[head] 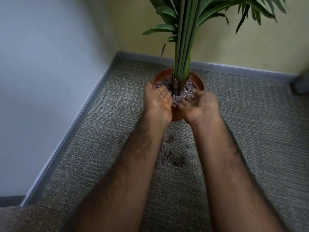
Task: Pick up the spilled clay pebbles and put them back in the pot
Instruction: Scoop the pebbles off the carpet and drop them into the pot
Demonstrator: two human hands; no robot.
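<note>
A terracotta pot (199, 84) stands on the carpet near the corner, filled with brown clay pebbles (188, 86) around a tall green plant (183, 47). My left hand (158, 101) and my right hand (201, 104) are held together, palms up and tilted over the pot's near rim. Pebbles (175, 100) lie between the two palms at the rim. A patch of spilled pebbles (173, 159) sits on the carpet between my forearms, closer to me than the pot.
Grey carpet (250, 131) covers the floor. A grey wall (41, 81) with a baseboard runs along the left; a yellow wall (234, 47) stands behind the pot. A dark object (302, 81) stands at the right edge.
</note>
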